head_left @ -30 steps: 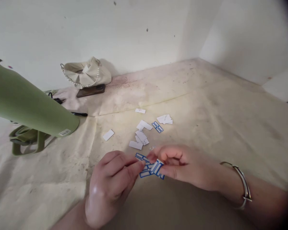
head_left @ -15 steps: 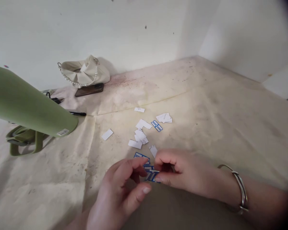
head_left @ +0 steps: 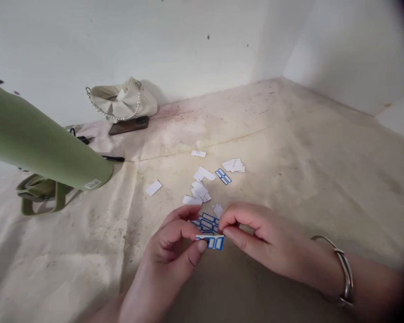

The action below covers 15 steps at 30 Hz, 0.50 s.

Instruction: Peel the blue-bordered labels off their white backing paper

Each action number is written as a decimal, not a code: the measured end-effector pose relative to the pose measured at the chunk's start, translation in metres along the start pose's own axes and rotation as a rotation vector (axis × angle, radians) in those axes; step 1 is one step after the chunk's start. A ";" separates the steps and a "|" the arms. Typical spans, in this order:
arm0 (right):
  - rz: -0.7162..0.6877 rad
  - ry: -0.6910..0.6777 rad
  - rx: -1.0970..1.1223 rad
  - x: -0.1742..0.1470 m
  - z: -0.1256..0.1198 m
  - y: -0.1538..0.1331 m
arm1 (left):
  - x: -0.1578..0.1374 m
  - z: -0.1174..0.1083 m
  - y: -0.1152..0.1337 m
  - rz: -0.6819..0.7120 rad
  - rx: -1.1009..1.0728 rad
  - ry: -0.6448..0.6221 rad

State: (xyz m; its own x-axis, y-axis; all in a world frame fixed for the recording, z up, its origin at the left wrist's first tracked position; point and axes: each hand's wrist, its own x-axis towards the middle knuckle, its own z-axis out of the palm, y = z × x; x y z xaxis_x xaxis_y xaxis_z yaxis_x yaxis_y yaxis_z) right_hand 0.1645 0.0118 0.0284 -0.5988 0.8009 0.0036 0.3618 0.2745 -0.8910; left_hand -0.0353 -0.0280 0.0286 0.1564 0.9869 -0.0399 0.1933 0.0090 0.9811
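My left hand (head_left: pixel 173 251) pinches a small piece of blue-bordered label sheet (head_left: pixel 218 243) between thumb and forefinger, lifted toward me. The thumb and forefinger of my right hand (head_left: pixel 252 233) are closed at the upper right corner of that same piece. A metal bangle (head_left: pixel 345 269) circles the right wrist. Just beyond the fingers lie other blue-bordered label sheets (head_left: pixel 207 221), partly hidden by my hands. A white paper slip (head_left: pixel 217 210) rests close to my right fingertips.
Several white paper slips (head_left: pixel 200 190) lie farther out, beside a blue-bordered label piece (head_left: pixel 223 176). On the left are a green tumbler (head_left: pixel 50 139), its green strap (head_left: pixel 59 199) and a black pen (head_left: pixel 113 158). A phone (head_left: pixel 129 126) and cream bag (head_left: pixel 124 101) sit by the wall.
My left thumb and forefinger have closed on the label piece that my right hand held. The piece is now raised and turned more toward me. The view has shifted slightly.
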 end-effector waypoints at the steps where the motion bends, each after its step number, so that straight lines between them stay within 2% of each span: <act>1: -0.018 0.006 -0.002 0.000 0.000 0.000 | 0.000 0.000 0.000 -0.041 -0.071 -0.015; 4: -0.072 -0.035 0.002 0.000 -0.001 0.000 | 0.000 0.003 -0.001 -0.118 -0.235 -0.076; 7: -0.109 -0.092 0.026 -0.001 0.001 -0.001 | 0.000 0.005 -0.003 -0.122 -0.287 -0.032; 11: 0.007 -0.085 0.192 -0.003 0.003 -0.003 | -0.002 0.007 -0.006 -0.063 -0.205 0.045; 13: 0.061 -0.139 0.253 -0.004 0.005 -0.003 | -0.004 0.007 -0.006 -0.025 -0.150 0.067; 15: 0.084 -0.193 0.208 -0.003 0.006 -0.002 | -0.006 0.008 -0.005 -0.019 -0.100 0.056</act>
State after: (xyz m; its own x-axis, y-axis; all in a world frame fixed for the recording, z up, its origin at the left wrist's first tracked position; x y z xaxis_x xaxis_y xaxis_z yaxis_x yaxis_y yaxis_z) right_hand 0.1615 0.0052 0.0279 -0.7053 0.6944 -0.1428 0.2735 0.0807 -0.9585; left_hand -0.0293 -0.0354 0.0225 0.0986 0.9938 -0.0508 0.0977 0.0411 0.9944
